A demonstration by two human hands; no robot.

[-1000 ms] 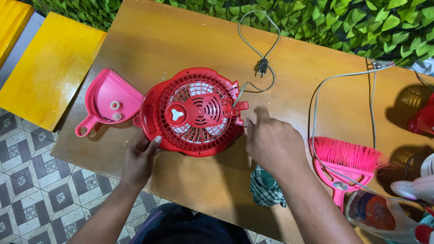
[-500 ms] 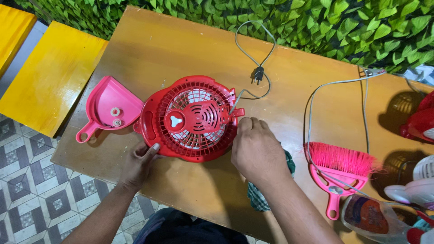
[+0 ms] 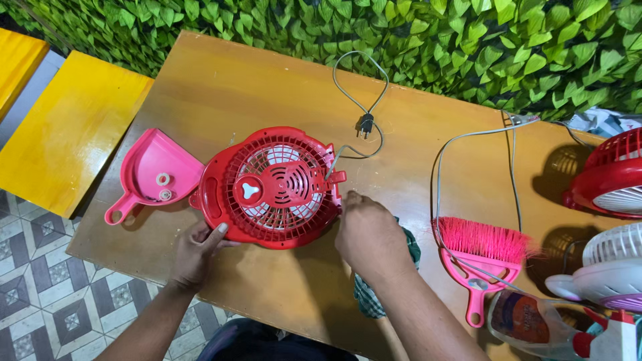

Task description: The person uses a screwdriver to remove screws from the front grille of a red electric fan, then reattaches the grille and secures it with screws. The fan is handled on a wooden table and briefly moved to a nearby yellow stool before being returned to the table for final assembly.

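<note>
Since half a second ago, the right hand (image 3: 369, 235) has stayed at the right edge of the red fan (image 3: 271, 188), and the left hand (image 3: 197, 251) has kept its place at the fan's lower left rim. Seen from its back, the right hand has its fingers curled together, fingertips at the fan's side; whether they pinch anything cannot be told. The left hand is loosely spread, thumb pressed on the rim. The fan lies flat, grille up, on the wooden surface (image 3: 254, 87). A checked cloth (image 3: 366, 299) lies under the right wrist. Touching the fan's left side is a pink dustpan (image 3: 150, 174) holding two small white rings. The fan's grey cord and plug (image 3: 366, 124) loop above it. Right of the fan lies a pink brush (image 3: 483, 251).
</note>
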